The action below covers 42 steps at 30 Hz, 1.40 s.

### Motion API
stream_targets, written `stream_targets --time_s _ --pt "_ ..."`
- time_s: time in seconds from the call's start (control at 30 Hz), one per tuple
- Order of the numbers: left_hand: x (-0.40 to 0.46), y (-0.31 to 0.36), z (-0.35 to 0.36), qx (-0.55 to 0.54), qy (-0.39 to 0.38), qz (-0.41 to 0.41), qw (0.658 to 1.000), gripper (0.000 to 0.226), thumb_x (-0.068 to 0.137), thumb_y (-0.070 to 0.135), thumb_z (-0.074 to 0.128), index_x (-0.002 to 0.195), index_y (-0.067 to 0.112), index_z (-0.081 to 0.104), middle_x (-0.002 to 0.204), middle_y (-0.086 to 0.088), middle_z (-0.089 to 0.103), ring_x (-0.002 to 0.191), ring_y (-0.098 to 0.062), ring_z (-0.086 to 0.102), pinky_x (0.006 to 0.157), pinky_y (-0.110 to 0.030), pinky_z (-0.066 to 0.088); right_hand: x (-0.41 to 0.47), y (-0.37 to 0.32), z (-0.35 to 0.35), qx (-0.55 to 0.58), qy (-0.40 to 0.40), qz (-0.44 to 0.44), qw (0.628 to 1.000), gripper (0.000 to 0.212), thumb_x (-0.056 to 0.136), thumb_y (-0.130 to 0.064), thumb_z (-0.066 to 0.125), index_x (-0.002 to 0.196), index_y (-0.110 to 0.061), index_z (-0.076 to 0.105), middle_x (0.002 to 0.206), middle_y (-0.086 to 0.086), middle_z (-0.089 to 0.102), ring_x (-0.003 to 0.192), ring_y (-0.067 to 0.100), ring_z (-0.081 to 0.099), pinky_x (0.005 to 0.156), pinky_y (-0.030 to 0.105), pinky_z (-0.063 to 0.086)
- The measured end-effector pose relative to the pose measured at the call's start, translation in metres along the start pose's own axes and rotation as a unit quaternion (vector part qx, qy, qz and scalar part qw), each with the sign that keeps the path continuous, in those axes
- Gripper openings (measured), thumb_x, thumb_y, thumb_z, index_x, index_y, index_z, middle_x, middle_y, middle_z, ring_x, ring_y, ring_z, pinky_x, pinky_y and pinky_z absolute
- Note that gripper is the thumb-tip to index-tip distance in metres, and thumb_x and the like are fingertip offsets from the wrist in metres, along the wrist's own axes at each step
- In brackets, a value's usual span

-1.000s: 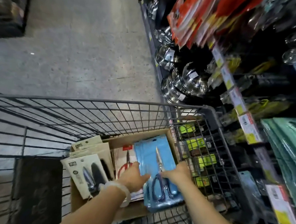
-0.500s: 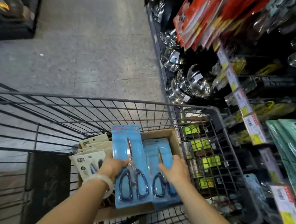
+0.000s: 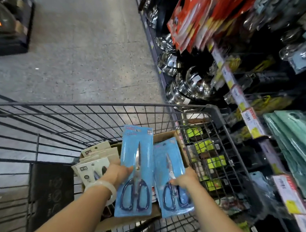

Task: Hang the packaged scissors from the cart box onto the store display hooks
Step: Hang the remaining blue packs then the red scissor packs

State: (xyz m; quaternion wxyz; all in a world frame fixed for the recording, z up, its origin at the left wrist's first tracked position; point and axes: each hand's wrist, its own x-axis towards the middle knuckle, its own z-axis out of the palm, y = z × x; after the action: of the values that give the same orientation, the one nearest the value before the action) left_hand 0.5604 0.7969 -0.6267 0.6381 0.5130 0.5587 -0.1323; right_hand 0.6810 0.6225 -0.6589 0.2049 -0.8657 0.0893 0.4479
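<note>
Both blue blister-card scissor packs are now rising higher out of the brown cardboard box [image 3: 167, 137] in the wire cart [image 3: 112, 106], and the right one is separating from the stack. Left hand [image 3: 117, 174] is gripping the left blue scissors pack [image 3: 136, 170] at its left edge, thumb curling over the front, holding it upright above the box. Right hand [image 3: 184, 178] is pinching the right blue scissors pack [image 3: 172, 175] at its right edge, tilting it slightly. Beige carded scissors [image 3: 95, 166] are sitting at the box's left side. Packs are looking light and stiff, but the glossy plastic is probably slippery and the cards are top-heavy to swing, so gripping mid-card near the blades is working; the hang hole near the top should be staying free for a hook. Store shelving [image 3: 250, 121] is standing right of the cart; hooks themselves are too blurred to pick out.
</note>
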Motion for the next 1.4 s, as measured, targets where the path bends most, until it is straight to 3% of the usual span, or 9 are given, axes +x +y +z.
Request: stream_targets --time_s 0.13,0.27,0.43,0.5,0.67,0.83,1.0,1.23,1.4 --pt "0.003 0.007 0.01 0.067 -0.019 0.037 0.997 0.044 0.076 0.024 0.071 0.115 0.008 0.058 0.11 -0.015 0.067 0.101 -0.034 0.064 0.095 -0.049 0.05 -0.026 0.017 -0.02 0.134 0.019 -0.077 0.988 0.044 0.072 -0.008 0.078 0.111 0.0 0.061 0.101 0.007 0.066 0.092 0.017 0.06 0.074 0.026 0.049" --pt "-0.032 0.029 0.04 0.038 -0.051 0.096 0.993 0.027 0.088 0.007 0.062 0.115 0.002 0.06 0.105 -0.017 0.067 0.095 -0.03 0.063 0.093 -0.045 0.05 -0.068 0.033 -0.065 0.213 0.061 -0.155 0.963 0.023 0.075 -0.002 0.074 0.097 -0.003 0.067 0.075 -0.003 0.064 0.069 0.003 0.06 0.049 0.007 0.042" --pt "-0.096 0.054 0.09 0.048 -0.127 0.191 0.972 0.025 0.092 0.005 0.055 0.116 -0.001 0.06 0.089 -0.011 0.065 0.063 -0.017 0.059 0.061 -0.026 0.052 -0.132 0.07 -0.118 0.281 0.144 -0.211 0.925 0.023 0.079 -0.002 0.07 0.069 -0.015 0.054 0.071 -0.001 0.059 0.071 0.016 0.056 0.066 0.029 0.038" --pt "-0.127 0.056 0.112 0.063 -0.162 0.217 0.961 0.021 0.093 0.006 0.054 0.112 0.001 0.061 0.093 -0.011 0.064 0.066 -0.018 0.064 0.069 -0.027 0.055 -0.157 0.102 -0.133 0.314 0.183 -0.205 0.909 0.013 0.078 -0.006 0.072 0.087 -0.008 0.062 0.088 0.008 0.068 0.084 0.024 0.063 0.071 0.032 0.045" --pt "-0.201 0.024 0.17 0.097 -0.269 0.227 0.931 0.03 0.093 0.017 0.056 0.119 0.001 0.058 0.1 -0.016 0.066 0.089 -0.031 0.062 0.085 -0.046 0.051 -0.235 0.204 -0.145 0.435 0.273 -0.18 0.839 0.046 0.075 -0.01 0.076 0.115 -0.01 0.054 0.107 0.002 0.064 0.093 0.018 0.06 0.063 0.02 0.045" --pt "-0.3 -0.073 0.225 0.159 -0.387 0.245 0.874 0.015 0.098 0.012 0.047 0.106 0.008 0.059 0.092 -0.01 0.065 0.078 -0.025 0.061 0.075 -0.039 0.051 -0.323 0.341 -0.114 0.489 0.358 -0.127 0.785 0.035 0.073 -0.007 0.077 0.101 -0.015 0.058 0.11 0.011 0.065 0.098 0.027 0.063 0.088 0.044 0.052" --pt "-0.388 -0.202 0.275 0.258 -0.452 0.275 0.809 0.037 0.088 0.019 0.062 0.118 -0.003 0.057 0.109 -0.019 0.064 0.093 -0.031 0.062 0.088 -0.047 0.05 -0.429 0.485 -0.049 0.551 0.431 -0.069 0.711 0.037 0.075 -0.002 0.074 0.108 -0.005 0.057 0.099 0.009 0.065 0.076 0.014 0.061 0.063 0.022 0.053" --pt "-0.517 -0.381 0.322 0.38 -0.564 0.262 0.685 0.049 0.079 0.031 0.071 0.119 0.005 0.058 0.116 -0.018 0.063 0.109 -0.032 0.062 0.095 -0.044 0.05 -0.562 0.648 0.05 0.625 0.537 0.045 0.565 0.043 0.071 -0.006 0.079 0.108 -0.004 0.056 0.103 0.011 0.067 0.088 0.025 0.064 0.07 0.032 0.053" --pt "-0.582 -0.492 0.352 0.418 -0.651 0.228 0.591 0.05 0.062 0.035 0.075 0.108 0.016 0.068 0.113 -0.015 0.069 0.109 -0.034 0.062 0.1 -0.059 0.042 -0.63 0.721 0.112 0.64 0.6 0.095 0.47 0.034 0.07 0.001 0.078 0.096 -0.005 0.056 0.085 0.005 0.063 0.07 0.014 0.057 0.047 0.007 0.046"
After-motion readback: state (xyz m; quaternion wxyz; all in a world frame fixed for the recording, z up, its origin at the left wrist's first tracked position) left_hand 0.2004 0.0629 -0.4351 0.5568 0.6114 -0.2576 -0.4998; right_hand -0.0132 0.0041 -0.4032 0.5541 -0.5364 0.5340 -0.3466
